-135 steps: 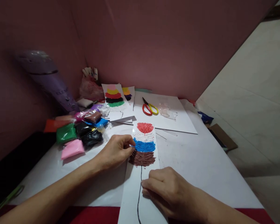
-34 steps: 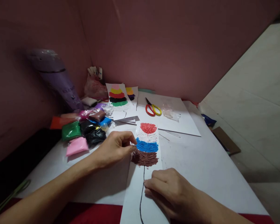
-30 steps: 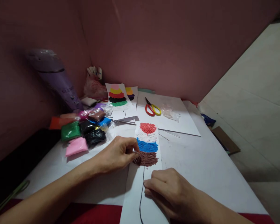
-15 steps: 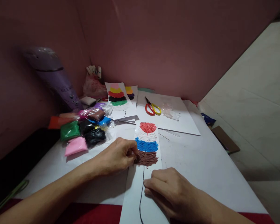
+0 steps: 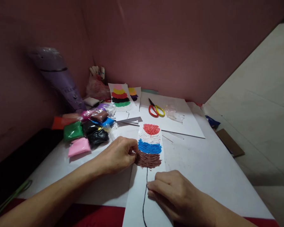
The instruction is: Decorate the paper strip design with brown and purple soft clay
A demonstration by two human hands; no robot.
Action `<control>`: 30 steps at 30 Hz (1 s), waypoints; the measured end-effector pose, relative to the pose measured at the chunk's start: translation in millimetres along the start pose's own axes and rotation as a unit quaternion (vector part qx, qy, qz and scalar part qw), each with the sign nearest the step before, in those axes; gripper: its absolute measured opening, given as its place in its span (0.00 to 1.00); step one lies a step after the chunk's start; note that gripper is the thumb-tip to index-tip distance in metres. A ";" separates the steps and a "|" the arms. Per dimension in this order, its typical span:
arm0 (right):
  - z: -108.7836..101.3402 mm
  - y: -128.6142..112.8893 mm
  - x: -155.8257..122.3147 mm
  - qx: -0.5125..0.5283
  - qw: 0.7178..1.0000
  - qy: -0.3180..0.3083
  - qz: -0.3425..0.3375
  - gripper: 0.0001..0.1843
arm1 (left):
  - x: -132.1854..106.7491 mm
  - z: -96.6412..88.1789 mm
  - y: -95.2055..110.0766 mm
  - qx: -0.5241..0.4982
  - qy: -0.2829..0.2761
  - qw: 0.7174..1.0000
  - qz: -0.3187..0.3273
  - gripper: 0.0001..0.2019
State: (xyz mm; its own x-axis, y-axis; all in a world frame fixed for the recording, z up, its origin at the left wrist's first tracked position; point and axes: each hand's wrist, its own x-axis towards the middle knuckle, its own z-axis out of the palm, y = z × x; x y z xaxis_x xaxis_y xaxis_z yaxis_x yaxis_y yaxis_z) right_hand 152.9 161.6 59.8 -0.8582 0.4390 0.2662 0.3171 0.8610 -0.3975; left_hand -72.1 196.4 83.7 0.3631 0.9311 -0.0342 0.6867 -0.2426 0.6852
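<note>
left grip (image 5: 121, 154) pinched together, lower now: beside brown band (image 5: 148, 160); earlier, blue band (image 5: 150, 147).

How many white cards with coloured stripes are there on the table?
3: the near card, partly covered by the right hand; the back card, left of the scissors; and the third card, partly hidden behind the back card. Others may be hidden.
</note>
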 end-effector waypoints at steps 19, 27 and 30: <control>-0.8 -0.5 0.2 0.008 1.000 0.004 0.001 0.14 | 0.8 -8.7 4.0 -0.129 0.149 0.980 0.010 0.04; -1.3 -0.7 0.3 0.003 1.000 0.002 0.004 0.15 | 0.0 -5.8 7.5 -0.165 0.104 0.981 0.021 0.05; -1.5 -0.7 0.8 0.007 1.000 -0.001 0.004 0.15 | -0.5 -3.6 7.8 -0.168 0.087 0.982 0.023 0.05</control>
State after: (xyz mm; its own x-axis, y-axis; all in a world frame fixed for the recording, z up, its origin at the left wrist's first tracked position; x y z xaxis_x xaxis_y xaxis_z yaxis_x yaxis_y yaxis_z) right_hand 152.6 161.7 61.6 -0.8569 0.4444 0.2611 0.3178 0.8544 -0.4112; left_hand -69.2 195.0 91.7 0.2558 0.9607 0.1079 0.4155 -0.2101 0.8850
